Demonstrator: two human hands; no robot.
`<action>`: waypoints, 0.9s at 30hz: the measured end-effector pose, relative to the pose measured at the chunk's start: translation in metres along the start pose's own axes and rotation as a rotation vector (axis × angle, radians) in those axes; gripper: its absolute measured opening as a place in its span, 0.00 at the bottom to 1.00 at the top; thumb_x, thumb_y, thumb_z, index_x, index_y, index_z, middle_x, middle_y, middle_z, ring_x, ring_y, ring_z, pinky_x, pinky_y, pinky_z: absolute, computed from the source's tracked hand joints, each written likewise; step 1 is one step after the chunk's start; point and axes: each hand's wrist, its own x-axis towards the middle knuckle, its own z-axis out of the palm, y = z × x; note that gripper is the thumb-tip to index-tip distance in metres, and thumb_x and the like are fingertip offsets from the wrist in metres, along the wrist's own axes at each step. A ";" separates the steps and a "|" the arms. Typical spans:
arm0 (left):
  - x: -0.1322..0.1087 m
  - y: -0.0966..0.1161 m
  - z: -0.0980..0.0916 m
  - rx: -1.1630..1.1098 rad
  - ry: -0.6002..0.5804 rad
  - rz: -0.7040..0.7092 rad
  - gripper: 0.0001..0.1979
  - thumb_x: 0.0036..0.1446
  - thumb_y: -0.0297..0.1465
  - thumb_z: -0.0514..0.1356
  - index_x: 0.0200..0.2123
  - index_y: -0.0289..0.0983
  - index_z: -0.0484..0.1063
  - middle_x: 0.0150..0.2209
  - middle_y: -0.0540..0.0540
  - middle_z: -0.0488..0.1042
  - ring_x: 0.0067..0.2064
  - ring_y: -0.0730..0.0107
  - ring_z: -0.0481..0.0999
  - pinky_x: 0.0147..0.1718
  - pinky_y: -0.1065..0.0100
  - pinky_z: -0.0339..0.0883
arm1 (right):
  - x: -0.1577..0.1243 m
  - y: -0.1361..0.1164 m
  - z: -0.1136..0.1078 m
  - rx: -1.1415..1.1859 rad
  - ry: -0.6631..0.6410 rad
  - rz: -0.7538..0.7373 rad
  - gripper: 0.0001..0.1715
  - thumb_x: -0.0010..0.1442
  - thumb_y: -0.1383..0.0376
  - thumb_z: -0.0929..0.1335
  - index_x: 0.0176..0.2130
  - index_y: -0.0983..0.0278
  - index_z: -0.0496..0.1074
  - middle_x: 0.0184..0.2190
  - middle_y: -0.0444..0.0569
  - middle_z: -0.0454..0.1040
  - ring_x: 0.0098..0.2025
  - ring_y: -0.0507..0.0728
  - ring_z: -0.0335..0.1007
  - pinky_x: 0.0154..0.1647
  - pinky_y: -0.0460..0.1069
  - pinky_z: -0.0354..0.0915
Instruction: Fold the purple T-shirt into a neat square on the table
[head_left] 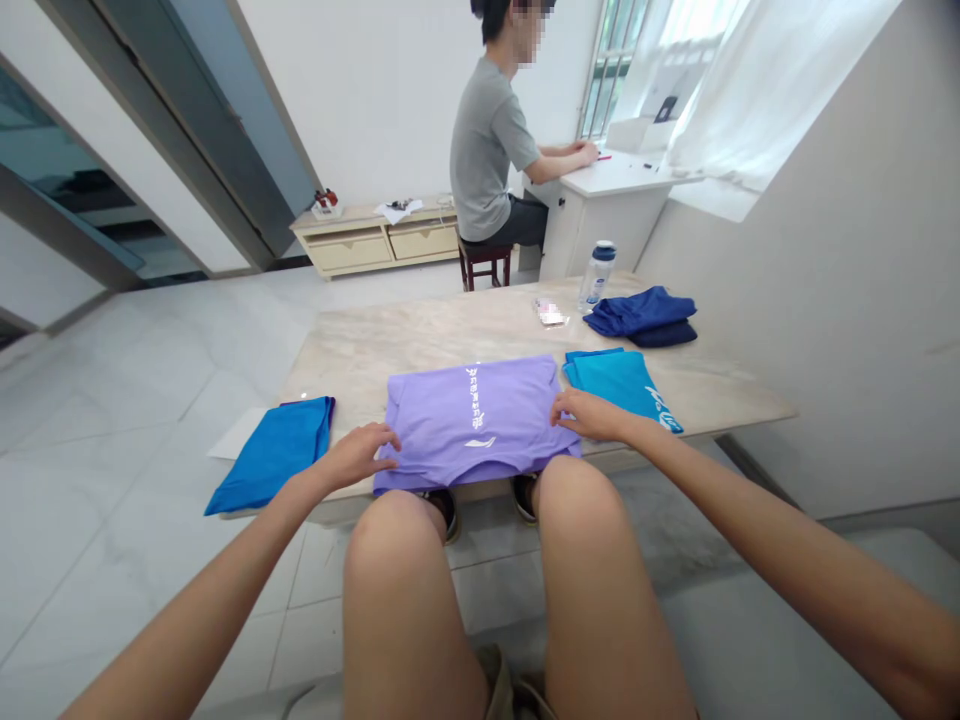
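Note:
A light purple T-shirt [442, 410] lies folded into a wide rectangle on the low table, its neckline toward me and white lettering down its middle. At its left edge is my left hand [361, 458], thumb and fingers apart, fingertips touching or just over the cloth. On the opposite edge, the fingers of my right hand [589, 412] rest bent and slightly apart on the shirt; no cloth shows pinched in them. A folded blue garment [277, 455] lies left of my left hand. Just beyond my right hand is a folded turquoise garment [611, 380] with white print.
The marble-patterned table [360, 335] also holds dark blue clothing [645, 315], a water bottle [598, 275] and a small packet [550, 312]. My knees are against its near side. Beyond it a person [487, 150] sits on a stool at a white desk [622, 175], beside a low cabinet [352, 250].

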 end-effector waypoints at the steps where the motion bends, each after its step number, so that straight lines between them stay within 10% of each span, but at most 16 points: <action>1: 0.003 0.002 0.004 -0.030 0.026 -0.028 0.11 0.65 0.39 0.65 0.47 0.42 0.80 0.50 0.43 0.83 0.53 0.53 0.81 0.55 0.58 0.71 | 0.002 -0.002 0.003 0.018 0.033 0.012 0.12 0.67 0.71 0.70 0.45 0.63 0.85 0.46 0.55 0.83 0.53 0.64 0.77 0.58 0.55 0.68; 8: 0.035 0.009 0.073 -0.092 0.187 -0.038 0.22 0.73 0.43 0.57 0.61 0.38 0.76 0.60 0.37 0.79 0.60 0.50 0.79 0.64 0.50 0.71 | 0.013 -0.009 0.056 -0.045 0.158 0.017 0.20 0.74 0.61 0.67 0.59 0.65 0.80 0.59 0.62 0.79 0.62 0.68 0.74 0.67 0.61 0.68; 14: 0.055 0.000 0.120 0.106 0.347 -0.135 0.32 0.78 0.44 0.48 0.78 0.36 0.60 0.79 0.36 0.59 0.79 0.47 0.58 0.78 0.41 0.50 | 0.033 0.017 0.108 -0.148 0.248 0.173 0.42 0.80 0.47 0.57 0.80 0.66 0.56 0.82 0.60 0.51 0.83 0.70 0.45 0.81 0.68 0.51; 23: 0.120 -0.037 0.081 0.177 0.329 -0.237 0.34 0.78 0.43 0.46 0.81 0.38 0.55 0.82 0.40 0.52 0.82 0.48 0.52 0.79 0.40 0.43 | 0.116 0.049 0.087 -0.155 0.285 0.192 0.42 0.80 0.49 0.55 0.81 0.67 0.53 0.83 0.58 0.46 0.85 0.69 0.37 0.83 0.69 0.42; 27: 0.107 -0.021 0.078 0.189 0.290 -0.269 0.33 0.77 0.39 0.47 0.80 0.38 0.58 0.80 0.36 0.55 0.81 0.45 0.54 0.78 0.37 0.46 | 0.113 0.031 0.086 -0.133 0.305 0.211 0.38 0.80 0.55 0.58 0.79 0.71 0.59 0.81 0.65 0.52 0.83 0.71 0.44 0.82 0.70 0.45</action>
